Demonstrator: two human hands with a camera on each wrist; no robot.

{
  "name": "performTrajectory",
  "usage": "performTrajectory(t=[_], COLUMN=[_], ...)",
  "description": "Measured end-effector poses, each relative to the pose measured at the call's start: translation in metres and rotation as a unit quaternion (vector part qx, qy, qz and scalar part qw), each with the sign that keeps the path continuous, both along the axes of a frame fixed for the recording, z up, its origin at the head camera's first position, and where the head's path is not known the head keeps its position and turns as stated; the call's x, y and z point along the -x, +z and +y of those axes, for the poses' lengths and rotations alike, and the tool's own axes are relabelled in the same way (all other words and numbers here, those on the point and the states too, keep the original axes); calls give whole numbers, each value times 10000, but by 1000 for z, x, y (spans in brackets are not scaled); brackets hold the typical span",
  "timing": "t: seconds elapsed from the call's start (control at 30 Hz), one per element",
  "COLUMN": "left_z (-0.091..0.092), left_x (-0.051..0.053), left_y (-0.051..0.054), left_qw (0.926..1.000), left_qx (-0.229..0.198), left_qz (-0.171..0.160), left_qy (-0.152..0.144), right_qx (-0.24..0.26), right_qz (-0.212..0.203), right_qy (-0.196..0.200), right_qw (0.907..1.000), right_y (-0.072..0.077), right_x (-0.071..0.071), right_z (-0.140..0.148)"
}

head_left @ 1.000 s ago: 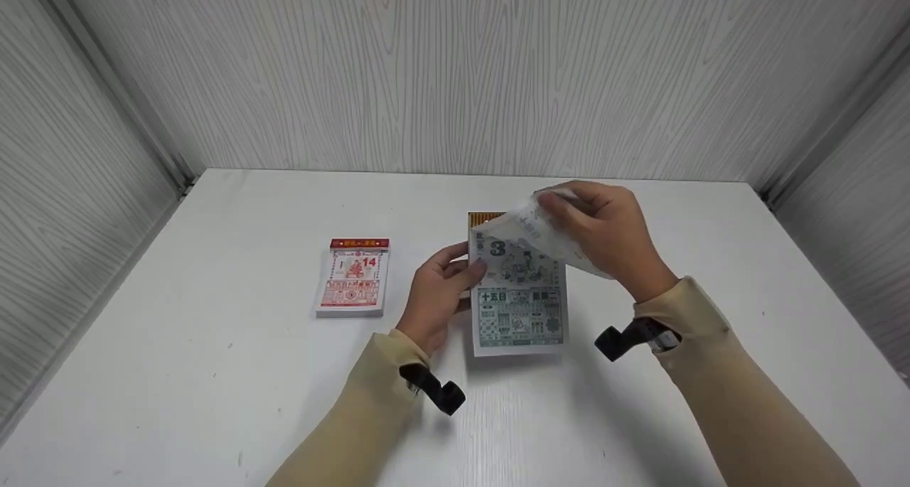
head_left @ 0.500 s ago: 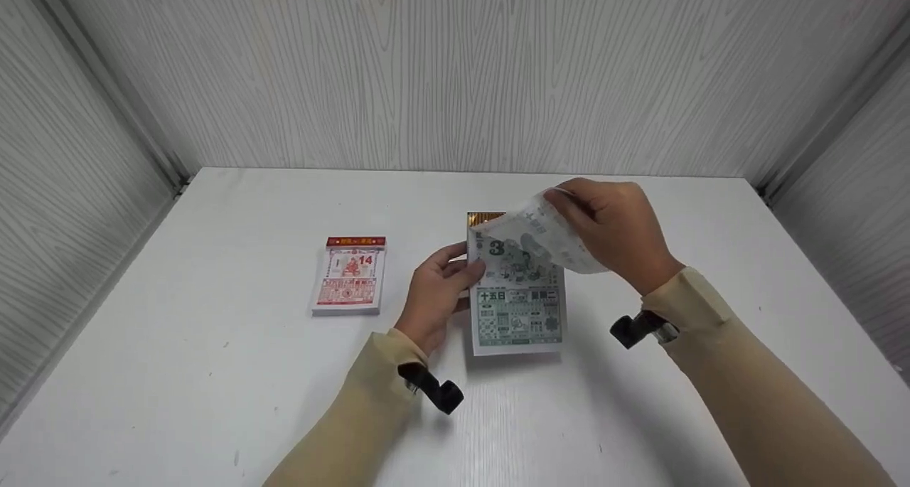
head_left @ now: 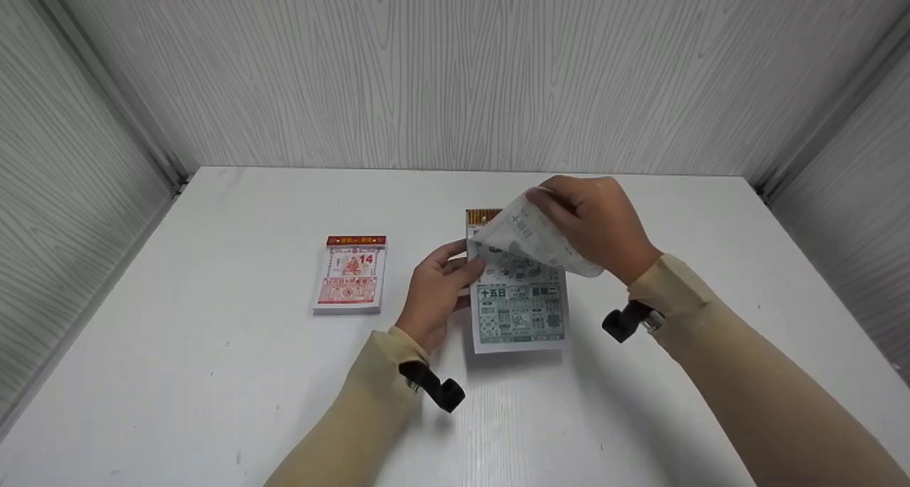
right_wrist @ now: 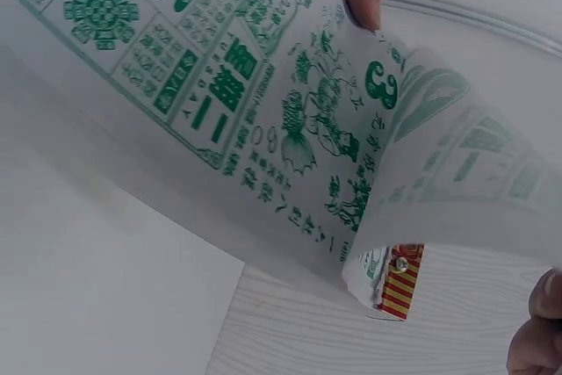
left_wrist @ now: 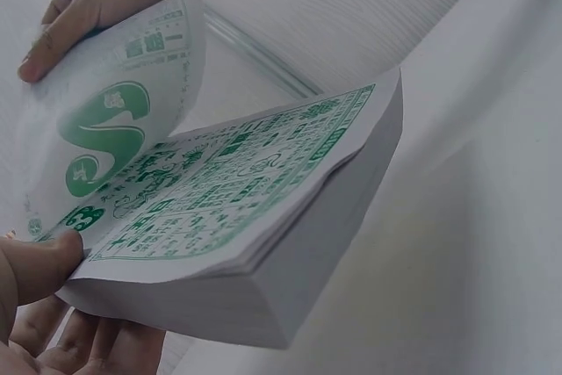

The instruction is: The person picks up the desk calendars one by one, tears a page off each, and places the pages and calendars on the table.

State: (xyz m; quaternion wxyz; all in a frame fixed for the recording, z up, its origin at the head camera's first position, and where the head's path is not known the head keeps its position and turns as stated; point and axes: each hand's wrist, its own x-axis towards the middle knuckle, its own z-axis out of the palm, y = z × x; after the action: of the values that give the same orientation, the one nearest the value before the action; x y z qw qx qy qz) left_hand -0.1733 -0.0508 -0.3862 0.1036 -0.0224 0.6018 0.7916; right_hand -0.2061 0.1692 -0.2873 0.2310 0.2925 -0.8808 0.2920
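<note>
A thick tear-off calendar (head_left: 520,316) with green print is held up in front of me. My left hand (head_left: 435,295) grips its left edge, thumb on the front page and fingers behind the block. My right hand (head_left: 593,220) pinches the lower end of the top sheet (head_left: 530,234), which is folded up and back over the page beneath. In the right wrist view the lifted sheet (right_wrist: 474,173) curves away from the printed page, near the red and gold header strip (right_wrist: 402,280). The left wrist view shows the block's thick white page edges (left_wrist: 334,217).
A second, red-printed calendar (head_left: 350,277) lies on the white table (head_left: 213,373), left of my left hand. Grey wood-grain panels (head_left: 441,67) stand behind the table and at both sides.
My right hand has moved slightly right, then back left, still pinching the sheet, and the sheet's fold has shifted with it. The left hand has stayed in place on the calendar.
</note>
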Motion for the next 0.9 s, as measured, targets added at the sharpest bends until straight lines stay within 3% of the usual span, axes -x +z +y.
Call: performTrajectory(t=[0.23,0.67,0.9], left_z=[-1,-1,-1], left_x=[-2,-4,-4], left_y=[-3,-2,-2], left_qw=[9999,9999,9999], left_qx=[-30,34,110], left_qz=[-101,-164,-105], left_qy=[29,26,-2], right_qx=[410,939,1085], right_qz=[17,-599,-551], right_qy=[-146,-609,-669], right_qw=[9991,9919,9903], right_y=[-2,-6,-10], right_x=[0,8,13], right_z=[-3,11,15])
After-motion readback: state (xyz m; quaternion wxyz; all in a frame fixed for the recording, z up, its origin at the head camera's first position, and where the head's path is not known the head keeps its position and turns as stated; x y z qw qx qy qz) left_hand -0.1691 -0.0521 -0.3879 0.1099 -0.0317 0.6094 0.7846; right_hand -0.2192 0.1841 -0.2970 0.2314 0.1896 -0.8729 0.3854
